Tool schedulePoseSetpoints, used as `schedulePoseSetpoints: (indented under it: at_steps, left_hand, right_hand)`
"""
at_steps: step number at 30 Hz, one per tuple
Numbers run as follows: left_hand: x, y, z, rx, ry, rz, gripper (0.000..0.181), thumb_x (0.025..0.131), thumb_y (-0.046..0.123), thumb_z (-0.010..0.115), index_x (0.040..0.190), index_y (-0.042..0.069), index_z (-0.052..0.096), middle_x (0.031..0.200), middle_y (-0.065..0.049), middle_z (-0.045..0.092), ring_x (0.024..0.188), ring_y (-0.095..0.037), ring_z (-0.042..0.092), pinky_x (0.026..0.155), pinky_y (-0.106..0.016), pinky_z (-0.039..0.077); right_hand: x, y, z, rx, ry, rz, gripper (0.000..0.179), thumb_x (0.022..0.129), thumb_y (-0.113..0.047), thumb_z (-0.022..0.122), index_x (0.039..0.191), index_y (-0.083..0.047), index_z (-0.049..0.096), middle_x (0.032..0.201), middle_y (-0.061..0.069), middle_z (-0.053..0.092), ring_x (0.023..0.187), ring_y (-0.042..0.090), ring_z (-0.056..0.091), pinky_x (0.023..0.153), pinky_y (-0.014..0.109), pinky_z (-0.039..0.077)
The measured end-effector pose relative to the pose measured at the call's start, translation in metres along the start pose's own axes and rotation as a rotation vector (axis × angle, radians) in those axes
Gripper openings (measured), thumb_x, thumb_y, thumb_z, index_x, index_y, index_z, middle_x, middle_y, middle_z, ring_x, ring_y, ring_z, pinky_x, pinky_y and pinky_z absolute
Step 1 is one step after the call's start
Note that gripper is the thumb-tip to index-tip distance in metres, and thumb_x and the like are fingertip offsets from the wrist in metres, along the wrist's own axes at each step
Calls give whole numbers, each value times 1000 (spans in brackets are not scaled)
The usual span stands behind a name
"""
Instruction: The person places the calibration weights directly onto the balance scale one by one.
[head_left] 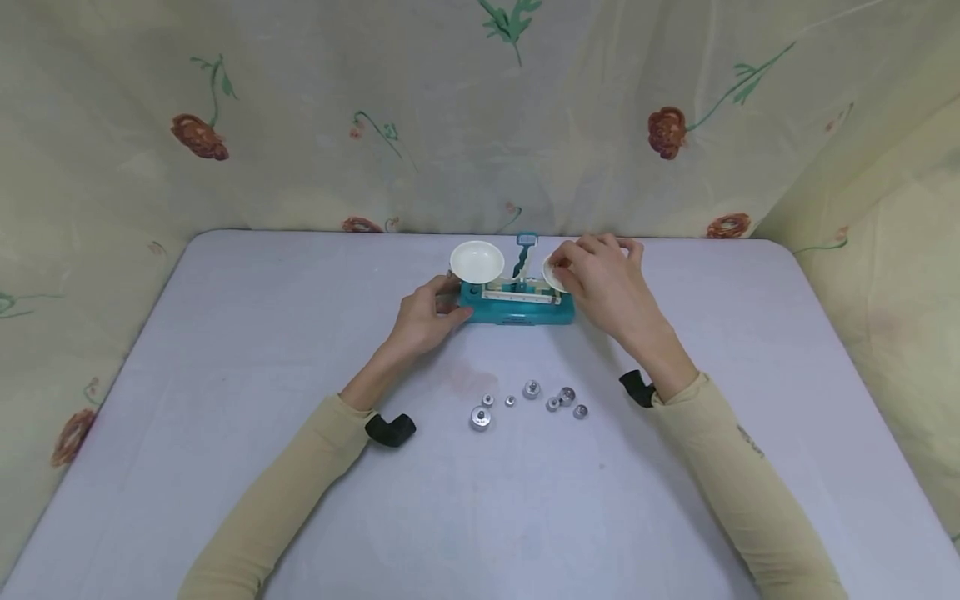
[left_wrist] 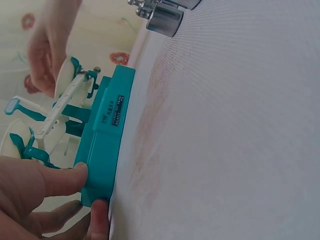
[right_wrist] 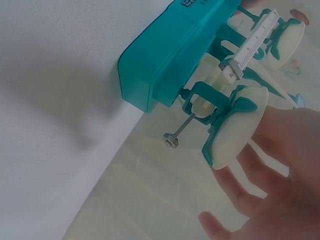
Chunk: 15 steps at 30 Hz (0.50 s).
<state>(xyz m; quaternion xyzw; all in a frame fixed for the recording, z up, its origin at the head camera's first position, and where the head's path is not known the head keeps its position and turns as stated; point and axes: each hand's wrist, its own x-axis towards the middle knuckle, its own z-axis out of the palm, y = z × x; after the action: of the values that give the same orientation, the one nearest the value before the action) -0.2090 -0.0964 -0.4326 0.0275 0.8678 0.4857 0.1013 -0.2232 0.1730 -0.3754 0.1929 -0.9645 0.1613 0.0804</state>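
Note:
A small teal balance scale (head_left: 517,313) with a white graduated beam (left_wrist: 62,107) stands near the far edge of the table. My left hand (head_left: 426,318) grips the left end of its teal base, thumb on the front face in the left wrist view. The left white pan (head_left: 477,262) rests on its holder. At the other end, my right hand (head_left: 609,287) has its fingertips bent over the right white pan (right_wrist: 242,131), right at its upper face. The pan hides these tips in the right wrist view, so I cannot tell whether they pinch anything.
Several silver weights (head_left: 480,418) of different sizes stand on the white table in front of the scale. A metal adjusting nut (right_wrist: 171,140) sticks out at the scale's right end. Behind the table hangs a flowered curtain (head_left: 450,108).

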Motion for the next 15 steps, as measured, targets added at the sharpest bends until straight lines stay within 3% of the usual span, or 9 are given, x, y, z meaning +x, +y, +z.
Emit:
schedulePoseSetpoints:
  at_steps: [15]
  left_hand:
    - [0,2,1,10,5,7,60,104,17,71,159,5,48,162,-18,56,132,-36,69,109,-47,59]
  right_hand:
    - [-1,0,-4,9,-11,7,17,106,-19,70,120,-10,76,126,14,76,125,39,57,117,71,27]
